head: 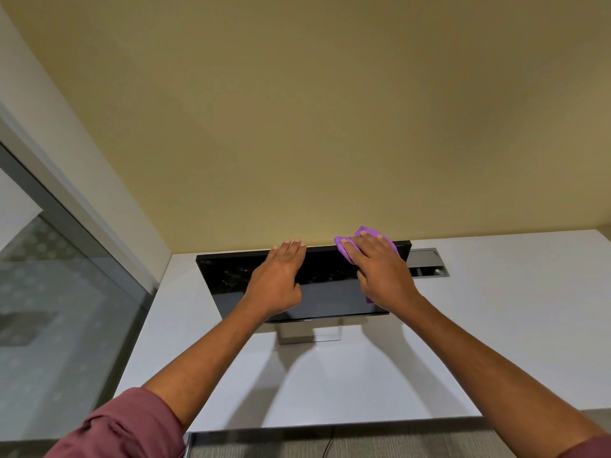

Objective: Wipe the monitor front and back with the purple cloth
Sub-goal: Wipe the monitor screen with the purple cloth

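Observation:
A black monitor (228, 279) stands on a silver stand (310, 333) near the back of a white desk (496, 325), its dark screen facing me. My left hand (277, 279) lies flat on the upper middle of the screen, fingers straight and reaching the top edge. My right hand (383, 272) presses the purple cloth (367, 233) against the screen's upper right part, fingers straight on the cloth at the top edge. The cloth sticks out above and below that hand. The monitor's back is hidden.
A yellow wall rises right behind the monitor. A metal cable hatch (428, 262) is set in the desk to the right of the screen. A glass partition (59, 309) runs along the left. A dark cable (329, 444) hangs below the desk's front edge.

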### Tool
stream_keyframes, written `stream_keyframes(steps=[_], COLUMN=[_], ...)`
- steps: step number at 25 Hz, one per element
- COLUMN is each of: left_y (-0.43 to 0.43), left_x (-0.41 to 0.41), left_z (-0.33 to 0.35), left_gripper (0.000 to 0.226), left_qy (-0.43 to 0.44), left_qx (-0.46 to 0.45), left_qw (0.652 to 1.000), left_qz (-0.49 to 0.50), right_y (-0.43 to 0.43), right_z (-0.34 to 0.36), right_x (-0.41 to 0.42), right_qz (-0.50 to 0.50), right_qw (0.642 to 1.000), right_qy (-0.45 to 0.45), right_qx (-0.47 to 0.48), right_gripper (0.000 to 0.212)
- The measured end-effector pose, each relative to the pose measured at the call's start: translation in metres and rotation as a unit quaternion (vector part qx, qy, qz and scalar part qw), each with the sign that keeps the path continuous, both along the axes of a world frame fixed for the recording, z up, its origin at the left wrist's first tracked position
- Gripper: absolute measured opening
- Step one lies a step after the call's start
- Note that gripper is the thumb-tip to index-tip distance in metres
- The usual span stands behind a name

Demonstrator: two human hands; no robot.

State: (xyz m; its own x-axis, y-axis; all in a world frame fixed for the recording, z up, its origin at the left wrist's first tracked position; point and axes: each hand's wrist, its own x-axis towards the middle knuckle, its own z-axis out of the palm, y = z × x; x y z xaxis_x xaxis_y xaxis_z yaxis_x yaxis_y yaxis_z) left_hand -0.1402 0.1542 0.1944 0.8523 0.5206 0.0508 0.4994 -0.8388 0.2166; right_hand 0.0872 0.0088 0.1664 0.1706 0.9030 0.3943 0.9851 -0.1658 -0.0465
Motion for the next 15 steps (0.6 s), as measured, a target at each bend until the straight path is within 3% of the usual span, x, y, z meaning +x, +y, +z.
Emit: stream_keyframes(steps=[4, 9, 12, 15], left_y=[-0.008, -0.018, -0.026, -0.037], left_x=[0.01, 0.027, 0.039, 0.05], left_z=[0.002, 0.002, 0.001, -0.002], left_gripper=[0.092, 0.096, 0.097, 0.1], left_qy=[0.016, 0.037, 0.04, 0.048], left_qx=[0.001, -0.003, -0.002, 0.009], left_qw=[1.0, 0.999, 0.999, 0.999], left_qz=[0.001, -0.003, -0.007, -0.016], right_y=[-0.018, -0.037, -0.051, -0.057], right_z=[-0.006, -0.014, -0.025, -0.029], right_x=[0.033, 0.066, 0.08, 0.077], right_qz=[0.012, 0.017, 0.014, -0.037], right_qw=[1.0, 0.999, 0.986, 0.945], right_qy=[-0.001, 0.03, 0.149, 0.308], right_qx=[0.021, 0.025, 0.07, 0.105], right_gripper=[0.075, 0.096, 0.082, 0.073])
